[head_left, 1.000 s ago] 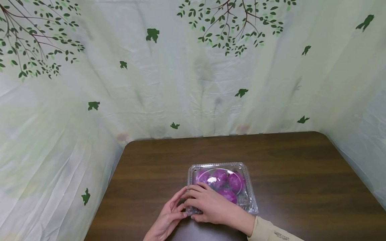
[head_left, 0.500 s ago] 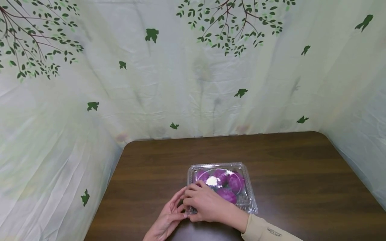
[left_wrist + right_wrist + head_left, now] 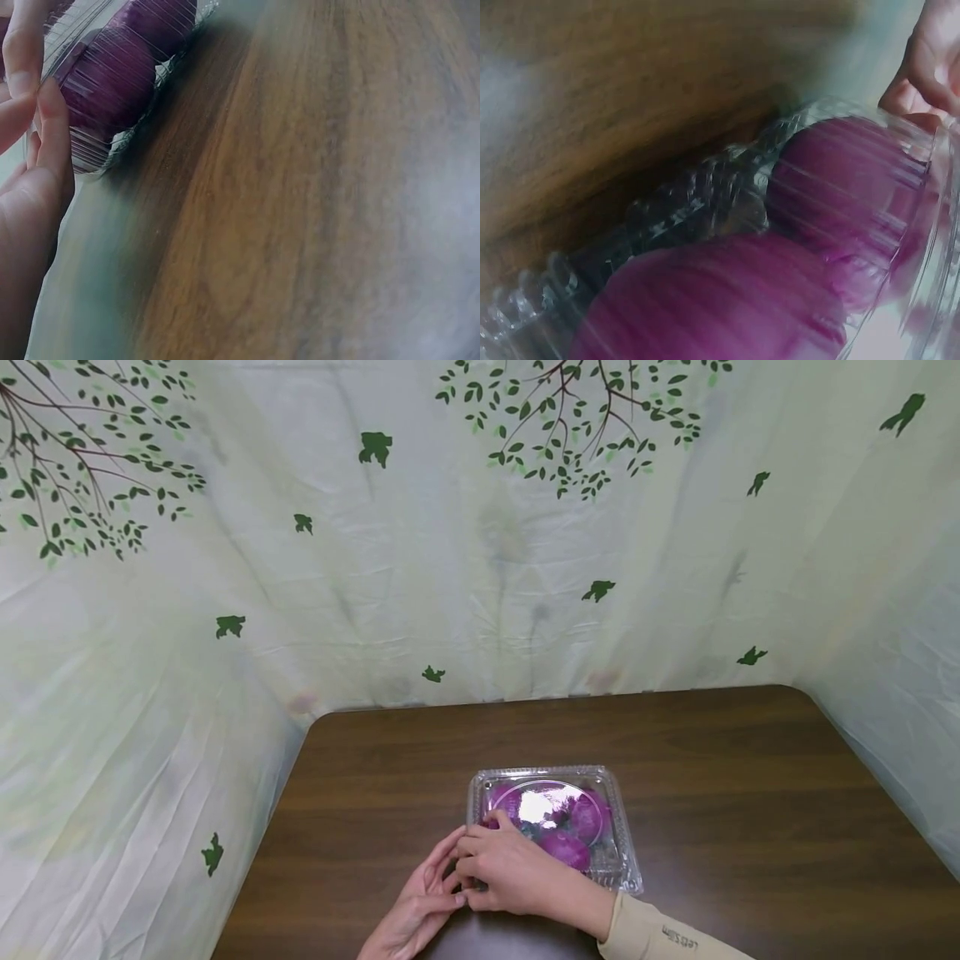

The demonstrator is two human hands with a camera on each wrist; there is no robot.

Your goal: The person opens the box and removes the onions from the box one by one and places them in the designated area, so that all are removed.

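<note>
A clear plastic clamshell container [image 3: 626, 843] holds several round purple things [image 3: 564, 850] that look like red onions. Its lid lies over them. At the near-left corner my left hand [image 3: 416, 897] pinches the rim between thumb and fingers, its index finger stretched along the side. My right hand [image 3: 525, 872] reaches across the front of the container and grips the same corner with curled fingers, covering part of it. In the left wrist view, fingertips of both hands meet at the lid's edge. Purple things [image 3: 712, 300] fill the lower right wrist view, behind the ridged wall.
The container stands on a dark brown wooden table [image 3: 750, 793]. A pale curtain [image 3: 487, 568] with printed leaves and branches hangs behind the table and on both sides.
My right hand has shifted slightly left and its fingers have curled more at the corner. The bright reflection on the lid has grown wider. My left hand has hardly moved.
</note>
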